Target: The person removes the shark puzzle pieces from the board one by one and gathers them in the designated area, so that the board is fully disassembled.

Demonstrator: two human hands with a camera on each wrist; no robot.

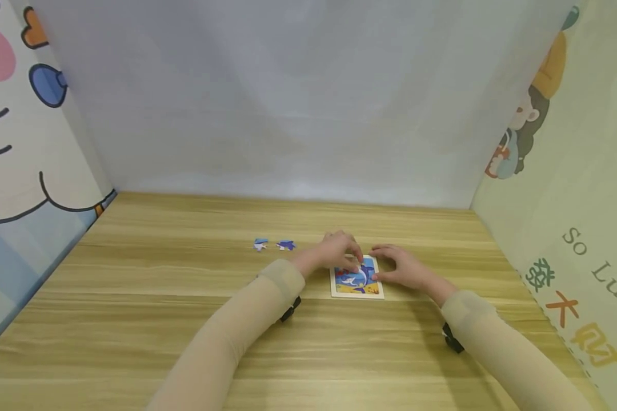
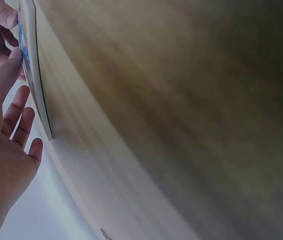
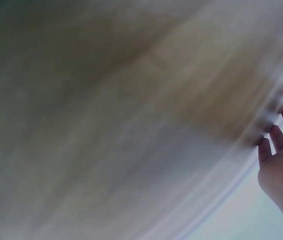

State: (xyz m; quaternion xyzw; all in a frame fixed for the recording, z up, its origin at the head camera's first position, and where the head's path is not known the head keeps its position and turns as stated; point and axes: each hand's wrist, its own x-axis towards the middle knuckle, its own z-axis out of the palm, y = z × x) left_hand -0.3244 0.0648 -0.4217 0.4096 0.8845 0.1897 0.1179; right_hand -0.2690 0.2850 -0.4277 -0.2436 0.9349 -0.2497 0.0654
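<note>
A small square jigsaw puzzle (image 1: 357, 295) with a pale frame and a sea picture of dolphins lies flat on the table. My left hand (image 1: 335, 250) reaches over its upper left part, its thumb and forefinger tips at the picture. The left wrist view shows one extended digit of this hand touching the picture, with the other fingers (image 2: 24, 120) spread loosely past the frame's edge. At the puzzle's right side is my right hand (image 1: 405, 270), thumb at the right edge and fingertips near the upper right corner. Its fingers (image 3: 279, 137) look relaxed, tips close to the tabletop.
Two loose blue-and-white puzzle pieces, a left one (image 1: 260, 244) and a right one (image 1: 285, 245), lie left of the puzzle. A wood-grain table (image 1: 185, 251) meets a pale backdrop (image 1: 288, 114) behind. Printed cartoon panels stand at both sides.
</note>
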